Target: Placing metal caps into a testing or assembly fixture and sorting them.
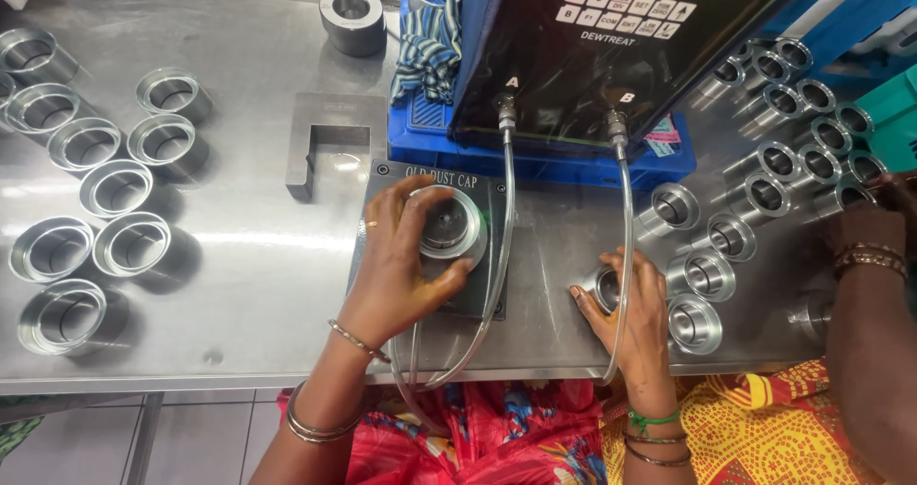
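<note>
2 hands are at work on the steel worktop (258, 256), which fills most of the frame; its front edge runs along the bottom, close under both wrists, so I see little room to draw back toward the body. At upper centre stands a black control box (611, 36) on a blue tray (420, 137), and 2 clear hoses (503, 218) drop from it between the hands, looping off the front edge; they crowd the centre lane. Centre frame lies the dark gauge plate (487, 199). My left hand (396, 265) has its fingers closed around a metal ring (449, 225) seated on that plate. I judge the ring stiff, fairly heavy for its size, smooth and slippery, best held by the outer rim. My right hand (635, 304), lower right of centre, curls around a smaller metal sleeve (606, 287) standing on the worktop, gripping its side. Finished rings (95, 199) cluster at left, more sleeves (764, 160) at right, tightly packed. Another person's arm (874, 323) enters at the right edge. The freest room is lower left of centre.
</note>
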